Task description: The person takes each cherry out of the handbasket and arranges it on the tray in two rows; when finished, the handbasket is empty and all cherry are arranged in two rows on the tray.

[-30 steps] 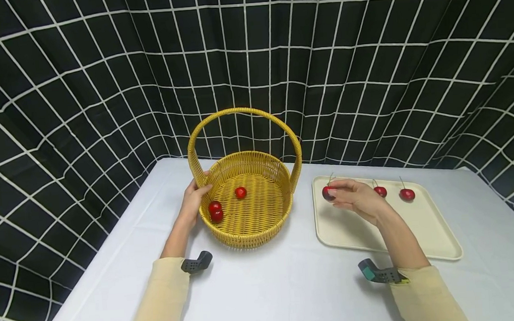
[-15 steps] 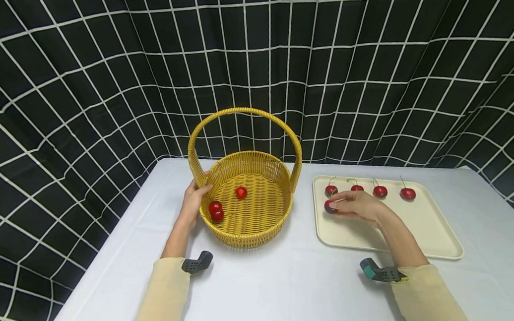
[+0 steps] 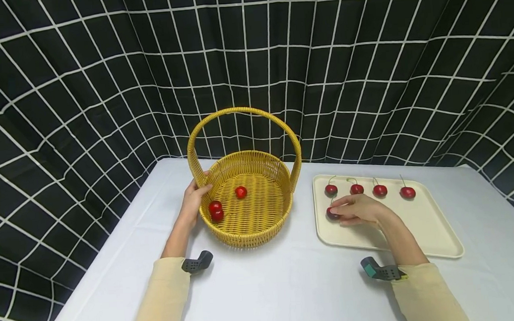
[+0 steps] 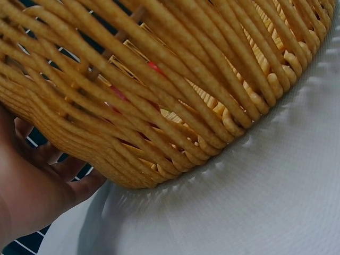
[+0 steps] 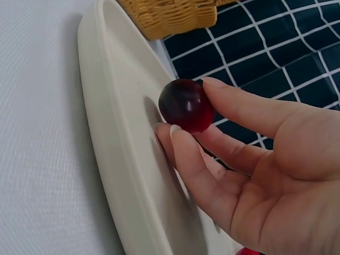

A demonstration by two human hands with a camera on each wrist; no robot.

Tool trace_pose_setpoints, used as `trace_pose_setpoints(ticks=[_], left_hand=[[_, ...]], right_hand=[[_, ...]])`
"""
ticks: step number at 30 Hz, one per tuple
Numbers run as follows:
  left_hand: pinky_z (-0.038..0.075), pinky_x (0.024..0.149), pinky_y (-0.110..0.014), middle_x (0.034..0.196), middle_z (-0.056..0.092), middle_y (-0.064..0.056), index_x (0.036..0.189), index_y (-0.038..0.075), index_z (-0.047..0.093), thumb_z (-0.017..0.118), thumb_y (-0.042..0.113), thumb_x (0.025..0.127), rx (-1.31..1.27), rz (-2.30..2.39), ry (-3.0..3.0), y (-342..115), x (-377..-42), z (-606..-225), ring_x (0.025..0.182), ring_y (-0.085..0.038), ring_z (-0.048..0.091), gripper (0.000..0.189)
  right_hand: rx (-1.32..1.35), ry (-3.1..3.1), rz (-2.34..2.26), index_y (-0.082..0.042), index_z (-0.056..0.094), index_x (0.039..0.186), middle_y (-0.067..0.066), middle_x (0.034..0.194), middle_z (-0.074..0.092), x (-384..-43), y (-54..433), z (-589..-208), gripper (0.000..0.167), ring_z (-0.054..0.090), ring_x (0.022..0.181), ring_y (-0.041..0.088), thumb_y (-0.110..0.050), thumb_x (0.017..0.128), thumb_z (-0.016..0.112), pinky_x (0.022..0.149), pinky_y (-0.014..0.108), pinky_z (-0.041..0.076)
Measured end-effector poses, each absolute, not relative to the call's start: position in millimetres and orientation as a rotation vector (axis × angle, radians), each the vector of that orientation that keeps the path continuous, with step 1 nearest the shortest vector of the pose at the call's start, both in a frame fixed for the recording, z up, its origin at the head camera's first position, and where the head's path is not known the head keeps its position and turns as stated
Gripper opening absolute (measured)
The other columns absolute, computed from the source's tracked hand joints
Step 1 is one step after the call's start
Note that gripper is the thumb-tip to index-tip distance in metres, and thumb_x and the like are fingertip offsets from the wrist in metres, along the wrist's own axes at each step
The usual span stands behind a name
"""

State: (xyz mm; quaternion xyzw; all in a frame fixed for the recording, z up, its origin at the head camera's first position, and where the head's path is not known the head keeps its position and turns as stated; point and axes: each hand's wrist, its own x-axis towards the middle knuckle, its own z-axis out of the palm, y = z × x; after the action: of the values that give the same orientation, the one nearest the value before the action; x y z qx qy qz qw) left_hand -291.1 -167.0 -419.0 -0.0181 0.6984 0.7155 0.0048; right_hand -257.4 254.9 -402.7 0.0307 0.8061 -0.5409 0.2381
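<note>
My left hand (image 3: 192, 201) grips the side of a yellow wicker basket (image 3: 249, 240), thumb over the rim at the foot of its tall handle. Inside the basket lie a red cherry (image 3: 240, 192) near the middle and a pair of cherries (image 3: 216, 212) against the left wall. With thumb and fingertips, my right hand (image 3: 362, 209) pinches a dark red cherry (image 5: 186, 106) low over the left part of a cream tray (image 3: 405, 229). The left wrist view shows the fingers (image 4: 85, 186) behind the basket's woven wall.
Along the tray's back edge sit several stemmed cherries, from the leftmost cherry (image 3: 330, 190) to the rightmost cherry (image 3: 407, 192). A white cloth (image 3: 284, 288) covers the table. Behind it hangs a black curtain (image 3: 250, 61) with a white grid.
My right hand has lowered the pinched cherry toward the front of the tray, uncovering two cherries at the back left. The left hand and basket have stayed in place.
</note>
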Motion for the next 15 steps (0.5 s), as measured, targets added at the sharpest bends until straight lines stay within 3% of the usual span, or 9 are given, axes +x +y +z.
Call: trace_pose_setpoints(ticks=[8,15], left_hand=[[0.022,0.111,-0.040,0.148,0.034,-0.011,0.144,0.010,0.037,0.048,0.011,0.096,-0.051,2.257,2.172,-167.2,-291.4,-420.6,0.135,-0.025,0.031,0.049],[0.020,0.112,-0.040,0.148,0.034,-0.012,0.145,0.009,0.036,0.048,0.010,0.096,-0.038,2.258,2.179,-167.0,-292.1,-420.7,0.135,-0.025,0.030,0.050]], right_hand=[[0.119,2.224,-1.472,0.009,0.054,0.123,0.010,0.095,0.067,-258.6,254.4,-403.1,0.048,0.066,0.076,0.017,-0.017,0.087,0.071,0.072,0.029,0.055],[0.122,2.298,-1.383,0.007,0.056,0.121,0.009,0.093,0.067,-258.2,253.6,-404.0,0.046,0.065,0.074,0.016,-0.021,0.088,0.070,0.070,0.027,0.055]])
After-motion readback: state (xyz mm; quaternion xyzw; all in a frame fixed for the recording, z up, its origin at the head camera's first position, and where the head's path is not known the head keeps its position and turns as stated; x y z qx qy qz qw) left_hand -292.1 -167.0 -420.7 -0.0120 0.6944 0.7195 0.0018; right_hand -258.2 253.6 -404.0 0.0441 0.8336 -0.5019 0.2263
